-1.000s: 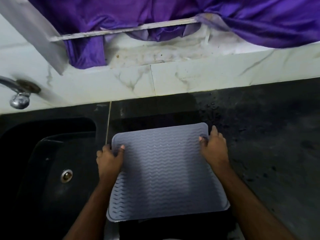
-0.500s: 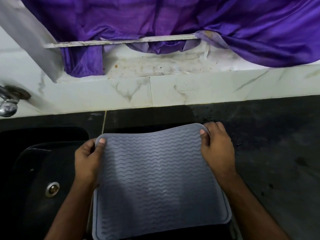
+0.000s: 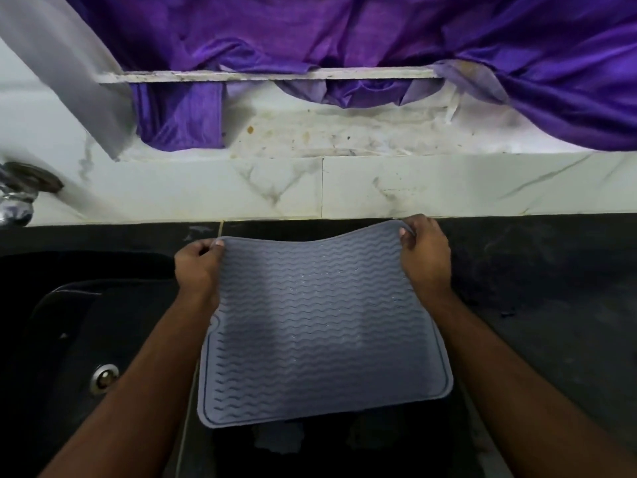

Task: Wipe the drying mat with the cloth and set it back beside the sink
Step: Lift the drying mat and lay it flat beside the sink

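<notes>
A: So the drying mat (image 3: 320, 322) is hanging in the middle of the frame, lifted and sagging between its two far corners, with its near edge drooping toward the bottom centre.

B: Right, and the left hand (image 3: 198, 267) is pinching the far-left corner while the right hand (image 3: 425, 257) is pinching the far-right one, both closed tight on the mat's edge.

A: Which step is the person working on?

B: Judging by the grip, the person is carrying or positioning the mat, either lifting it for wiping or bringing it back to lay down. No cloth for wiping is showing; the purple fabric (image 3: 344, 36) across the top of the frame is draped over a ledge, and whether it is the cloth is unclear.

A: And next?

B: Probably the mat is needing to go flat on the dark counter (image 3: 551, 288) at the right, just beside the sink (image 3: 69, 339) at the lower left, with both corners lowered evenly so it is not folding.

A: Anything differing from a second ago?

B: Yes. Then the mat was lying lower, with the hands gripping its side edges; now the hands are sitting at the far corners, nearer the marble backsplash (image 3: 448, 188), and the far edge is bowing.
</notes>
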